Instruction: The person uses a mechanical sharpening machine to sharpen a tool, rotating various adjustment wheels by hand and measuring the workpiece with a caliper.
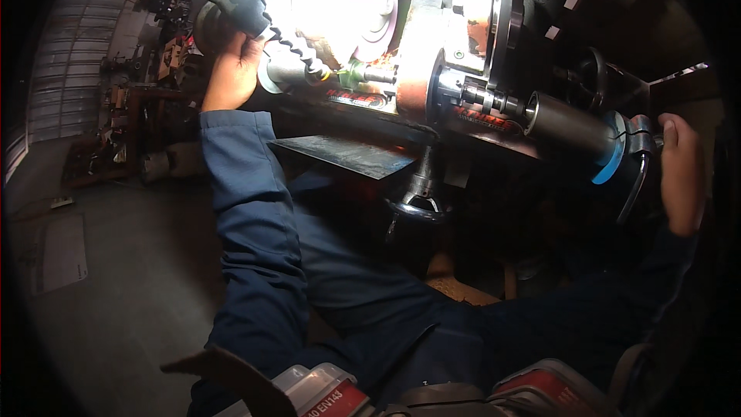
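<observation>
My left hand (235, 71) reaches up to the machine, its fingers curled under the lower end of a dark grey boxy piece (245, 6). What the fingertips hold is hidden. My right hand (682, 170) is closed at the outer end of a long grey cylinder (570, 130), next to a metal clamp (639, 136) with a curved lever. What lies inside its fingers is hidden. A blue ring (612, 150) circles the cylinder near that clamp. Between my hands, a shiny spindle (483, 96) passes through a brown-red round housing (419, 89).
Bright light washes over the grinding-type machine's middle. A black segmented hose (293, 45) bends toward the spindle line. A flat metal plate (351, 154) juts toward me, beside a chrome handwheel (417, 207). Another dark handwheel (594, 77) stands behind the cylinder. Cluttered shelves (166, 62) stand far left.
</observation>
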